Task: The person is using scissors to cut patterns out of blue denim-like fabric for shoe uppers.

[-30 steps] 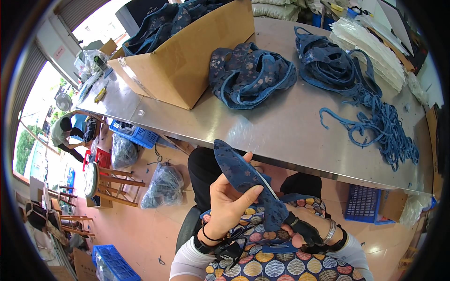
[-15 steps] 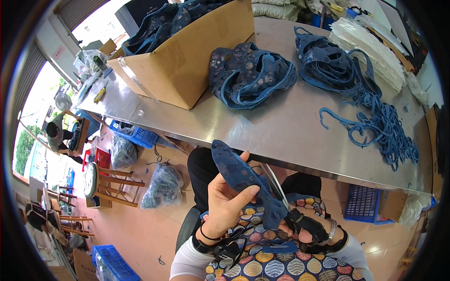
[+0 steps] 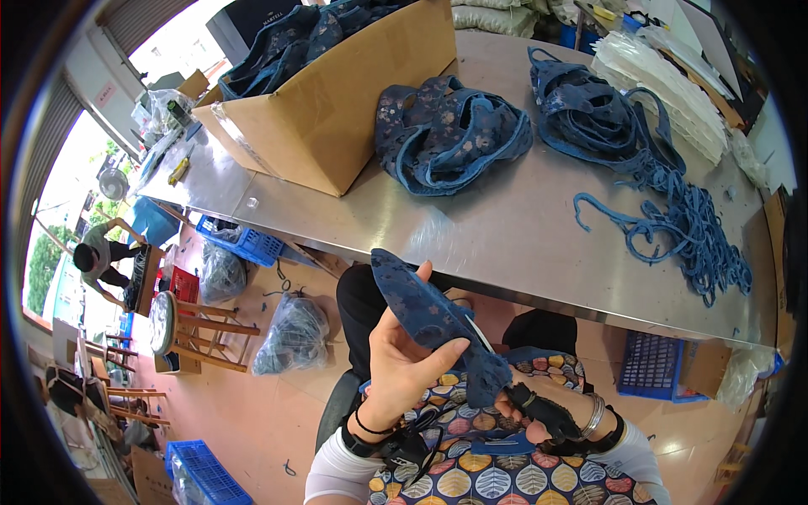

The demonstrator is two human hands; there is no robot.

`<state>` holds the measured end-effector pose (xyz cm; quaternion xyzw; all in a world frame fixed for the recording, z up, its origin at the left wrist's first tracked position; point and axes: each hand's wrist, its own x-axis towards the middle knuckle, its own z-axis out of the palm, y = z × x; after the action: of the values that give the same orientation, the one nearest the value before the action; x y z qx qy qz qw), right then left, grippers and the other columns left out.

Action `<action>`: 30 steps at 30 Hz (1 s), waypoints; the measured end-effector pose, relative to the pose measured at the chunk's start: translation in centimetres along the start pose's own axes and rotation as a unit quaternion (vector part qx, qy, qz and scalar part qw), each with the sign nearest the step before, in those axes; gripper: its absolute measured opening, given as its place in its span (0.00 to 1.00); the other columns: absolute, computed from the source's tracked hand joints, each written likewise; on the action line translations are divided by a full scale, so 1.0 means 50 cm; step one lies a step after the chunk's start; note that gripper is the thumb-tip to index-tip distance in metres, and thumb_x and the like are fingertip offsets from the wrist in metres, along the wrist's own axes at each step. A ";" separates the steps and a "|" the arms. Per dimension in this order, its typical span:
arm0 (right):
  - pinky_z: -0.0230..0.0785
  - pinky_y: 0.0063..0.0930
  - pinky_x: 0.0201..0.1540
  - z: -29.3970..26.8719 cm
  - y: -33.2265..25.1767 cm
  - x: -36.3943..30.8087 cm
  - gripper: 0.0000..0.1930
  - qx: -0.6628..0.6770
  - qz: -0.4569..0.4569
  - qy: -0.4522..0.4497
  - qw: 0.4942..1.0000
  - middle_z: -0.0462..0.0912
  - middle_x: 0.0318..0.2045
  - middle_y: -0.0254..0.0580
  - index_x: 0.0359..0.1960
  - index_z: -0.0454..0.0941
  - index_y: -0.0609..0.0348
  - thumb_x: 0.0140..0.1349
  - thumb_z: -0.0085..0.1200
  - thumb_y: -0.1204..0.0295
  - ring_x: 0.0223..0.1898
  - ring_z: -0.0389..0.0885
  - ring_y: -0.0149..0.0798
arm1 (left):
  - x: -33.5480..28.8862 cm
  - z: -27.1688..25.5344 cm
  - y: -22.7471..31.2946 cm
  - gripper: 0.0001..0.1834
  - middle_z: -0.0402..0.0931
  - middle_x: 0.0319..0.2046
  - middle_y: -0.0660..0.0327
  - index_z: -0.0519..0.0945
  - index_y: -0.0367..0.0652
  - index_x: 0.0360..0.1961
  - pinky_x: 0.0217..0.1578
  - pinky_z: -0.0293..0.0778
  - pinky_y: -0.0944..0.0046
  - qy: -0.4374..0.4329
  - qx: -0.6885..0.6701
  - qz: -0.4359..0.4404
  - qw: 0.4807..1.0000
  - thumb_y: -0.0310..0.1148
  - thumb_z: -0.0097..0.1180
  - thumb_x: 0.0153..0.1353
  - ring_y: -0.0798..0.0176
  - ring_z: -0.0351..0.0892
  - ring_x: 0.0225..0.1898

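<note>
Bending over on the far left, a co-worker [image 3: 97, 252] has a brown box [image 3: 148, 279] in hand, near a wooden stool [image 3: 202, 324]. Then a stuffed plastic bag [image 3: 292, 335] on the floor, and a big carton [image 3: 311, 126] of blue fabric up on the metal table [image 3: 539, 252]. Left hand [image 3: 402, 362]'s got a dark blue floral cloth piece [image 3: 417, 305] pinched thumb against fingers, over the lap just off the table edge. A fabric bundle [image 3: 438, 118] sits beyond it. Skinny scissors blade [image 3: 481, 334] pokes out along the cloth's right side. Right hand [image 3: 551, 412], partly covered in black, is closed around the scissors, handles mostly hidden. Farther right, another bundle [image 3: 581, 109] and tangled blue strips [image 3: 707, 244].
</note>
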<state>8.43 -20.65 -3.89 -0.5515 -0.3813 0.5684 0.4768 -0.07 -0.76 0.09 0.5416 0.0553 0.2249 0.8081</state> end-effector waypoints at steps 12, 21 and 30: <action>0.67 0.19 0.45 0.016 -0.050 0.003 0.17 -0.061 0.075 0.037 0.995 0.76 0.43 0.43 0.48 0.63 0.65 0.67 0.30 0.65 0.41 0.76 0.32 | 0.000 0.009 0.002 0.39 0.73 0.40 0.54 0.53 0.34 0.60 0.45 0.71 0.65 0.027 -0.020 -0.005 0.999 0.15 0.57 0.46 0.65 0.74 0.42; 0.64 0.19 0.27 0.005 0.000 0.005 0.20 0.003 -0.047 0.037 0.998 0.74 0.30 0.36 0.40 0.65 0.62 0.58 0.46 0.56 0.28 0.74 0.30 | -0.006 -0.005 0.006 0.26 0.74 0.39 0.55 0.61 0.31 0.55 0.41 0.73 0.67 0.031 -0.075 -0.069 0.994 0.20 0.50 0.54 0.65 0.76 0.38; 0.61 0.19 0.26 0.000 0.025 0.004 0.33 -0.014 -0.059 -0.010 0.998 0.71 0.24 0.34 0.38 0.65 0.62 0.46 0.55 0.42 0.23 0.69 0.30 | -0.007 -0.004 0.005 0.25 0.74 0.41 0.53 0.63 0.31 0.54 0.43 0.72 0.64 0.015 -0.045 -0.023 0.999 0.18 0.51 0.53 0.62 0.75 0.42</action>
<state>8.29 -20.77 -5.16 -0.5289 -0.4263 0.5391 0.4979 -0.55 -0.65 0.17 0.4996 0.0697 0.2171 0.8357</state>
